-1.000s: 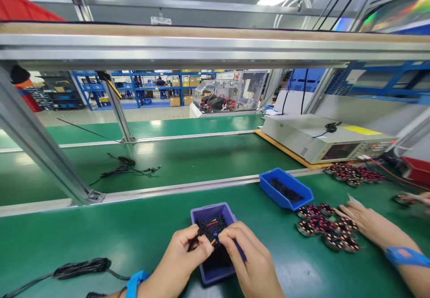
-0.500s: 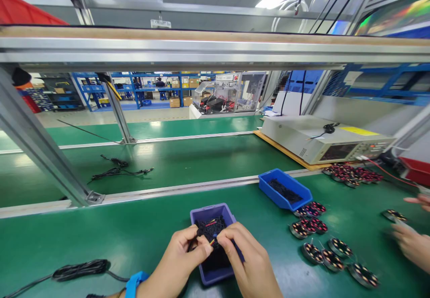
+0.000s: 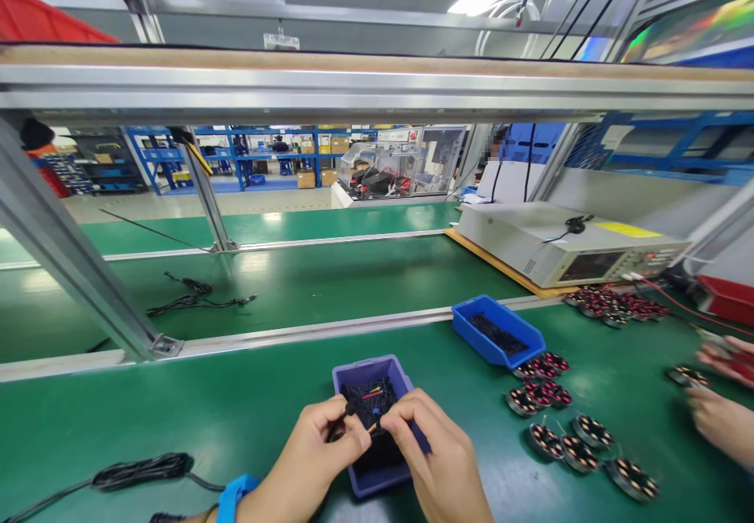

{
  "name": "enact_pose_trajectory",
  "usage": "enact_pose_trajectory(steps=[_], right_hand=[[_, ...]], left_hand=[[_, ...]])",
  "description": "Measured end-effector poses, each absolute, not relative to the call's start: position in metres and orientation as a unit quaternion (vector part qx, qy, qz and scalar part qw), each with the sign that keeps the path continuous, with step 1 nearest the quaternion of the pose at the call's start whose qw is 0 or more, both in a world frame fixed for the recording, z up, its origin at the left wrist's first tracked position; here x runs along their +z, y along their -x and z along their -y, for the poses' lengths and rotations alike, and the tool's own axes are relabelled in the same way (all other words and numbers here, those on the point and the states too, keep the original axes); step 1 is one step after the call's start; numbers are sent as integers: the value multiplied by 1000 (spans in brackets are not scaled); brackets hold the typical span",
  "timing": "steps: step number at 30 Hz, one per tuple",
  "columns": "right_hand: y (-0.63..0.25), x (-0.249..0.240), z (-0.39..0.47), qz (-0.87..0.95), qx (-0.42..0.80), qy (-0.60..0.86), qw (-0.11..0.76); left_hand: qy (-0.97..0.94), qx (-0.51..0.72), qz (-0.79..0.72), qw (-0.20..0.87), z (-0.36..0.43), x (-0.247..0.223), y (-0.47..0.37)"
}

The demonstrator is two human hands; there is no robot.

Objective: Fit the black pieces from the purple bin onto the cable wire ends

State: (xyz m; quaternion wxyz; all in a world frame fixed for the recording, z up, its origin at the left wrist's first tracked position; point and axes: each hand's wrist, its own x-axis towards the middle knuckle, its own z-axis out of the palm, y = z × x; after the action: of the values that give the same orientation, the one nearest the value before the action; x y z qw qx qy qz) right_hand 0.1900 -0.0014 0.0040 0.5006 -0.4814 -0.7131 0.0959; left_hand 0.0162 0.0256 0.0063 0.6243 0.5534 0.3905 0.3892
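Pinching cable [image 3: 337, 429]; left grip [image 3: 312, 452] closed

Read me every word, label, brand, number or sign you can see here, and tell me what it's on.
Nothing in view can be read.
Grey instrument: front-panel markings too small and blurred.
Yellow strip on its top: no legible print.
White hanging panel: too small to read.
Background machine: too blurred to read.
Purple bin and blue bin: no lettering shows.
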Motion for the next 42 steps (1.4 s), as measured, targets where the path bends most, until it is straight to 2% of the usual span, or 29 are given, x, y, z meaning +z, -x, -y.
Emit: enact_pose_trajectory(steps=[6, 32, 42], right_hand=[[-185, 7, 3, 711, 78, 474, 513], [-183, 5, 0, 727, 86, 466, 497], [-187, -2, -6, 664, 125, 488, 552]], left_hand=[[-588, 358, -375, 621, -27, 5, -15], [-584, 395, -390, 592, -22, 8, -17], [-554, 385, -377, 635, -20, 17, -15]])
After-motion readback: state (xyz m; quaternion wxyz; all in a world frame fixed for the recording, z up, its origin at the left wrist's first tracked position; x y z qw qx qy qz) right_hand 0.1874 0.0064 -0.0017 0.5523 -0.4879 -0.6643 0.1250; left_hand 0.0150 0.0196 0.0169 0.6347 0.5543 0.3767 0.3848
